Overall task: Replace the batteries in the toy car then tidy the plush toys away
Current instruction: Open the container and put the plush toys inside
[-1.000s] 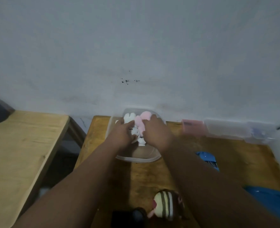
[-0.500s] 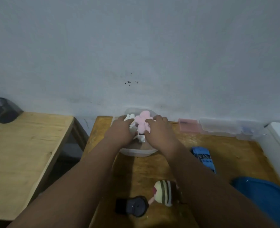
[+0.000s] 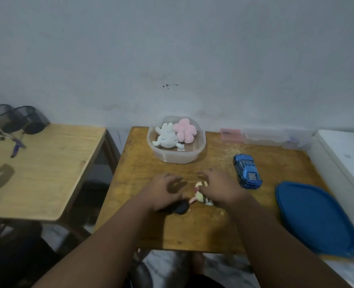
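A clear plastic tub [image 3: 199,149] stands at the back of the wooden table [image 3: 192,229]. Inside it lie a white bunny plush [image 3: 166,138] and a pink flower plush [image 3: 184,130]. My right hand [image 3: 217,187] rests on a striped cream-and-brown plush [image 3: 201,196] in the middle of the table, fingers curled over it. My left hand [image 3: 163,191] hovers beside it with fingers spread, above a black round object [image 3: 181,207]. A blue toy car [image 3: 247,171] sits to the right of my right hand.
A blue lid [image 3: 315,219] lies at the right front. Clear and pink small boxes [image 3: 261,136] line the wall. A second wooden table [image 3: 36,169] at the left holds two mesh cups [image 3: 16,119] and pens. A white surface [image 3: 346,161] borders the right.
Both hands have left the tub, where the white and pink plushes now lie, and pulled back toward me. The right hand has come down onto the striped plush.
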